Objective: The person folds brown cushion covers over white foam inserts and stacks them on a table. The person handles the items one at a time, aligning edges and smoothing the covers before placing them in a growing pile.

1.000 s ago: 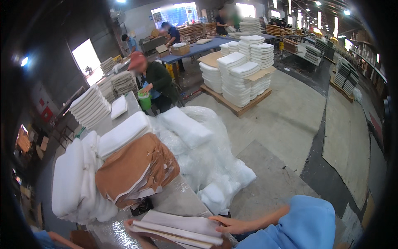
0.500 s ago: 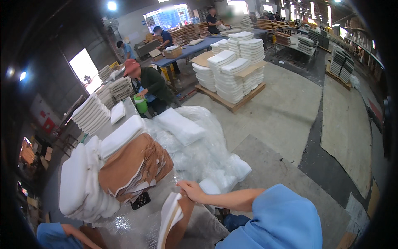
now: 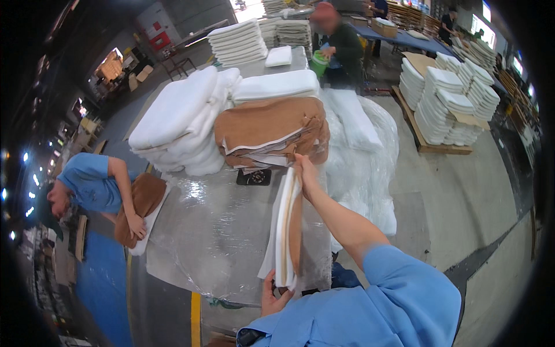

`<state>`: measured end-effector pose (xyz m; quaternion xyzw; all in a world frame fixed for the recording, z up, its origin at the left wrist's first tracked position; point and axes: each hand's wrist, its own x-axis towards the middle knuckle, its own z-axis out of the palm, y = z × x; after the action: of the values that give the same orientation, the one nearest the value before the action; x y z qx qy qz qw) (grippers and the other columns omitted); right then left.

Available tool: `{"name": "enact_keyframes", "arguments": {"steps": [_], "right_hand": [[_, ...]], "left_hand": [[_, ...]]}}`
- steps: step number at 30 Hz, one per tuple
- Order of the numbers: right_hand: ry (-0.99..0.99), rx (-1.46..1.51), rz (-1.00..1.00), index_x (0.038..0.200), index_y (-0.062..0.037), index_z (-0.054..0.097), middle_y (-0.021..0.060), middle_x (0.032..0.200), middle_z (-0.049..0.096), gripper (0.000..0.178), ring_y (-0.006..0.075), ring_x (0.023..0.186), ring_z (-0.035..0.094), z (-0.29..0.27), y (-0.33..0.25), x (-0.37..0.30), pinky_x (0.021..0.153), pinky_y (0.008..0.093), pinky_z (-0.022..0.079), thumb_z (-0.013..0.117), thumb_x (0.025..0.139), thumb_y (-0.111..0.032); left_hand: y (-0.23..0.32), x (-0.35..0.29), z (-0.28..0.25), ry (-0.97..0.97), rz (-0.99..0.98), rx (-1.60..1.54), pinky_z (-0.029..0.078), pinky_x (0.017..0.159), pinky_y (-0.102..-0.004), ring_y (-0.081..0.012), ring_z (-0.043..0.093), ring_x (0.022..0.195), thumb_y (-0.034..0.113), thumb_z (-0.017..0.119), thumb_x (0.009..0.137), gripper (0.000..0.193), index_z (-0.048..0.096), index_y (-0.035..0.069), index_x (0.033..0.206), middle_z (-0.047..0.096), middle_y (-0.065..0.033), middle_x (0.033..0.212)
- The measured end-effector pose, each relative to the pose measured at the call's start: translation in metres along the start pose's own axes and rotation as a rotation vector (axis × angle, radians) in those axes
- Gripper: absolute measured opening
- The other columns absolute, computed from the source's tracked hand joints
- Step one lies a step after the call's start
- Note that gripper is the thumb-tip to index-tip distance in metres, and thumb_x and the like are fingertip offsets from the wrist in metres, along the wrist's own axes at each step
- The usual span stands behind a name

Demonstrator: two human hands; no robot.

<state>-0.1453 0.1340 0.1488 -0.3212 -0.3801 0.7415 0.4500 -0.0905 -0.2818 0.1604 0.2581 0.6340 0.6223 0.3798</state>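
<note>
A layered cushion pad (image 3: 283, 231), with white padding, a tan layer and brown fabric on its right side, stands on edge on the plastic-covered table (image 3: 202, 243). My right hand (image 3: 306, 176) grips its far upper end, fingers closed over the fabric edge. At the near lower end, my left hand (image 3: 274, 298) has its thumb and fingers around the pad's corner; part of that hand is hidden. Just beyond lies a stack of folded brown fabric covers (image 3: 269, 124) with pale undersides. A small black object with a round dial-like face (image 3: 253, 177) rests in front of that stack.
Thick white padding (image 3: 173, 115) is heaped at the table's far left. Clear plastic wrap with white pads (image 3: 364, 156) bulges along the right side. A co-worker (image 3: 95, 185) at the left handles a brown-covered pad (image 3: 139, 202). A pallet of white cushions (image 3: 448, 110) stands farther right.
My view has swung left, bringing more of the table and the co-worker into sight. My left hand now shows at the pad's near end; my right hand still grips its far end.
</note>
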Motion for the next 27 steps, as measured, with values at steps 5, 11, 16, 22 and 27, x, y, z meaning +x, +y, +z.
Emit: {"name": "enact_keyframes", "arguments": {"steps": [5,11,16,22,27], "right_hand": [[-0.108,0.222,0.19,0.159,-0.0092,0.046,0.0076,0.149,0.056,0.06,0.0188,0.13,0.056,-0.014,-0.011,-0.041,0.111,0.0339,0.045,0.04,0.115,-0.049],[-0.079,-0.029,-0.014,0.161,0.0008,0.038,0.0136,0.156,0.052,0.06,0.0215,0.134,0.055,-0.022,-0.022,-0.086,0.113,0.0355,0.044,0.055,0.111,-0.028],[0.089,-0.088,0.043,0.147,0.0027,0.057,0.0128,0.137,0.067,0.044,0.0177,0.119,0.063,-0.036,-0.012,-0.073,0.104,0.031,0.048,0.057,0.109,-0.02],[0.102,0.031,0.121,0.125,0.0025,0.072,0.0068,0.111,0.076,0.033,0.0122,0.095,0.066,-0.035,-0.007,-0.069,0.086,0.0283,0.051,0.054,0.111,-0.023],[0.119,0.024,0.113,0.12,0.0015,0.074,0.0047,0.103,0.075,0.034,0.0119,0.087,0.066,-0.014,-0.011,-0.074,0.08,0.029,0.052,0.055,0.111,-0.025]], "left_hand": [[0.004,0.013,0.002,-0.076,-0.089,-0.305,0.039,0.116,-0.0361,-0.0226,0.051,0.138,0.016,0.069,0.101,0.072,0.036,0.01,0.165,0.051,-0.0152,0.154],[0.049,0.096,0.037,-0.071,0.045,0.146,0.037,0.12,-0.0396,-0.0275,0.043,0.147,0.009,0.065,0.101,0.071,0.036,0.008,0.165,0.042,-0.0199,0.162],[0.057,0.143,0.063,-0.002,0.105,0.035,0.038,0.12,-0.0393,-0.0295,0.046,0.145,0.005,0.065,0.099,0.078,0.028,0.007,0.167,0.044,-0.0227,0.16],[0.054,0.191,0.043,-0.015,0.197,0.213,0.039,0.119,-0.0388,-0.0295,0.049,0.143,0.007,0.067,0.097,0.08,0.028,0.004,0.166,0.048,-0.0232,0.156],[0.085,0.269,0.051,-0.001,0.344,0.625,0.041,0.118,-0.0426,-0.0378,0.053,0.14,0.011,0.068,0.095,0.064,0.047,0.002,0.155,0.054,-0.0256,0.151]]}}
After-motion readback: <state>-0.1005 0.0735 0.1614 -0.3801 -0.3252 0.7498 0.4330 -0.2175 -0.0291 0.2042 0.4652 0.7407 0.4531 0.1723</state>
